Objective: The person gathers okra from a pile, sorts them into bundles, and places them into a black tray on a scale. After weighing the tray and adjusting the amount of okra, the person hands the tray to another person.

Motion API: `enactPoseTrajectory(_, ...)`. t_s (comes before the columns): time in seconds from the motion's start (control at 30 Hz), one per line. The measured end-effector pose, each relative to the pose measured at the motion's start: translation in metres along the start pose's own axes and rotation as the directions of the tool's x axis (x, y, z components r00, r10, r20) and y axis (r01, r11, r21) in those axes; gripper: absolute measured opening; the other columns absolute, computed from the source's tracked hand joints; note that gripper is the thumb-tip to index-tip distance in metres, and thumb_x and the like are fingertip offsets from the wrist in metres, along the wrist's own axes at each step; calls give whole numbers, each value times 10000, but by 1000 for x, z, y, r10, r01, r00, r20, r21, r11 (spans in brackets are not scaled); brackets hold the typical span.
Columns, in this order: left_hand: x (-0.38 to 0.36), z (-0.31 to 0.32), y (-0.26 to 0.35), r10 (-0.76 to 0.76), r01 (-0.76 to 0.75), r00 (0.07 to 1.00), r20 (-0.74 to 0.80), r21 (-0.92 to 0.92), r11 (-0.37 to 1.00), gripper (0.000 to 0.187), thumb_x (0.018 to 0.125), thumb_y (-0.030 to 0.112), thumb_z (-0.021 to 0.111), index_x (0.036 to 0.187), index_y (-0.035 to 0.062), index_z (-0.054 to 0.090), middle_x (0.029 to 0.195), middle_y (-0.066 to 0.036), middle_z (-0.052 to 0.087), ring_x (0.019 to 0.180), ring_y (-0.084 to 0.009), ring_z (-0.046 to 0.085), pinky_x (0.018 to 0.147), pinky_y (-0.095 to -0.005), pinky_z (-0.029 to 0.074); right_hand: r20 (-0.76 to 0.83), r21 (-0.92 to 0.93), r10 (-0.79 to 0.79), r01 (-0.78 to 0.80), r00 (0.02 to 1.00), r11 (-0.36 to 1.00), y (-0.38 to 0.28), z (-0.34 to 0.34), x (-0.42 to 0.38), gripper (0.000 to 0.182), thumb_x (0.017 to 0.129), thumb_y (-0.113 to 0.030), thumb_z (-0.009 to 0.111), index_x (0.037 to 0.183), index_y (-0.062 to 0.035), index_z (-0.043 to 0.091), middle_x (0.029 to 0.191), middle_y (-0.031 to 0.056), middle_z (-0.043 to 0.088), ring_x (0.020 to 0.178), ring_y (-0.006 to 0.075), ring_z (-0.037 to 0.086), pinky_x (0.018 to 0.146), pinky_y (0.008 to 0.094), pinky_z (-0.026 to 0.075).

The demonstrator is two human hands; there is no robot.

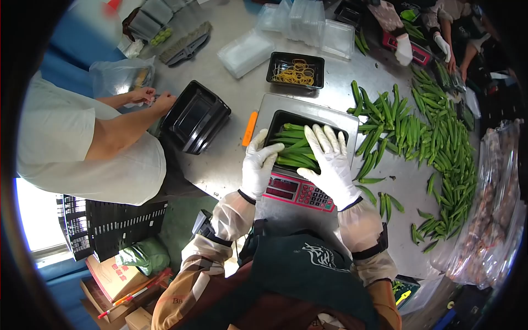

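Note:
A black plastic tray point(281, 116) holding green okra point(297, 159) sits on a scale point(268, 104) with a pink-edged keypad and display panel. My left hand point(256, 168), in a white glove, is at the tray's left side. Its thumb reaches over the rim onto the okra, apart from the other fingers. Over the tray's right part lies my right hand point(334, 165), also gloved, its fingers spread and flat. That hand hides some of the okra and the right rim.
A large okra pile point(440, 137) covers the table's right side. Rubber bands fill a black tray point(295, 84) beyond the scale. Stacked black trays point(197, 118) stand left, near a co-worker point(99, 143). Clear lids point(246, 52), a brush point(187, 47) and an orange-handled object point(249, 128) lie around.

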State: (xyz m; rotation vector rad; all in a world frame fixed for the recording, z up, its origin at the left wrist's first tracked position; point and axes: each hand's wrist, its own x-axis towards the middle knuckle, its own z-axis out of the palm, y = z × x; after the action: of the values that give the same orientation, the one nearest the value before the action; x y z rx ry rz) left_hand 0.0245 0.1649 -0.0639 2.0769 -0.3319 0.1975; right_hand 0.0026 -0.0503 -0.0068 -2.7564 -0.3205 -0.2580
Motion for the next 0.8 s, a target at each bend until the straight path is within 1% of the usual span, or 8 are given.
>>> enactPoseTrajectory(0.07,3,-8,-4,-29,28,999,-33,-28,999,414,950,21,572,1358,3,506,1169,-95,607,982,-173,600,856,-291,499,58,-53,9,-6,998,999,13,9,-5,771,746,-339,786,1432,-157,486,1313,96,525,1234,320,456,1128,512,312)
enactPoseTrajectory(0.1,3,-12,-7,-50,48,997,-51,-44,998,418,950,21,574,1361,5,503,1173,-94,604,985,-174,598,855,-293,499,-53,-25,-11,10,999,1000,17,15,-9,714,753,-332,783,1398,-155,530,1181,59,555,1095,279,497,1045,466,384)
enactPoseTrajectory(0.23,1,-28,-13,-131,118,986,-102,-126,985,434,947,22,578,1373,14,494,1191,-93,593,994,-176,591,853,-300,497,-51,49,91,-88,995,995,20,23,-19,646,763,-307,772,1357,-157,571,1148,59,550,1046,280,497,921,451,395)
enactPoseTrajectory(0.37,-1,-33,-14,-203,180,974,-96,-205,962,435,960,30,569,1385,11,481,1199,-94,588,1001,-174,591,840,-297,497,-120,67,113,-105,986,992,24,32,-9,655,751,-339,785,1352,-172,584,1110,58,578,1038,269,518,929,438,399)
enactPoseTrajectory(0.43,-2,-31,-19,-186,167,980,-71,-222,961,435,973,42,559,1397,5,466,1209,-101,588,1000,-170,597,825,-290,500,-42,75,129,-126,991,989,24,24,-4,679,733,-348,799,1351,-168,585,1123,61,582,1053,270,522,939,430,398)
enactPoseTrajectory(0.53,-1,-20,-22,-393,330,919,32,-608,722,358,913,6,604,1267,-11,554,1072,-117,647,868,-169,631,730,-276,515,-66,220,202,-183,977,958,23,14,-2,717,726,-295,814,1381,-157,557,1182,76,582,1114,281,515,991,429,385)
enactPoseTrajectory(0.67,9,-11,-7,-467,567,823,323,-423,707,346,960,100,614,1281,-13,552,1059,-106,671,760,-160,685,612,-256,562,-93,68,39,-33,995,997,19,6,19,716,825,-280,718,1459,-119,426,1377,138,516,1218,348,481,1035,434,399)
enactPoseTrajectory(0.8,22,-5,-6,-439,568,821,364,-450,689,362,965,62,574,1303,-56,517,1102,-144,658,780,-211,708,665,-310,610,79,-110,-102,111,992,988,18,26,23,720,791,-334,728,1432,-139,463,1404,82,514,1292,365,417,1115,506,314)
